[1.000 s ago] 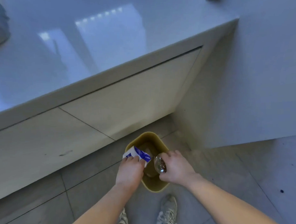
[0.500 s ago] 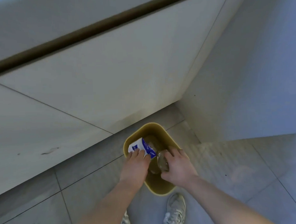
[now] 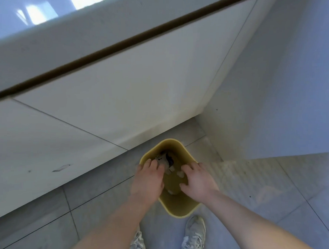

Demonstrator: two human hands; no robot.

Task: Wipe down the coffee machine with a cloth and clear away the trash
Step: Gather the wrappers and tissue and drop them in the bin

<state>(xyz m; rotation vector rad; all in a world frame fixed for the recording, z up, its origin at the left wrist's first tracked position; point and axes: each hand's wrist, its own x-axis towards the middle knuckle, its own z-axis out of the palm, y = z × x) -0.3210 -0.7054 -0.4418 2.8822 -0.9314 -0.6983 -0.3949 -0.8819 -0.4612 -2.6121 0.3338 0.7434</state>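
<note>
While both hands hang over the mouth of the yellow bin (image 3: 178, 210), neither holds anything: left hand (image 3: 148, 182) with fingers loosely bent down over the near-left rim, right hand (image 3: 198, 181) spread and relaxed over the right rim. Trash (image 3: 166, 159) lies inside the bin, a blurred pale-and-dark heap; single items cannot be told apart. Bin stands on the tiled floor (image 3: 245, 177), just beside the corner of the white cabinet (image 3: 121, 92), person's shoes (image 3: 194, 237) near its front. Step in hand, by judgement: the disposal, apparently at its close. Coffee machine and cloth not in view. Next move likely calls for lifting both hands clear without tipping the light bin, then turning back toward the countertop (image 3: 16, 23).
</note>
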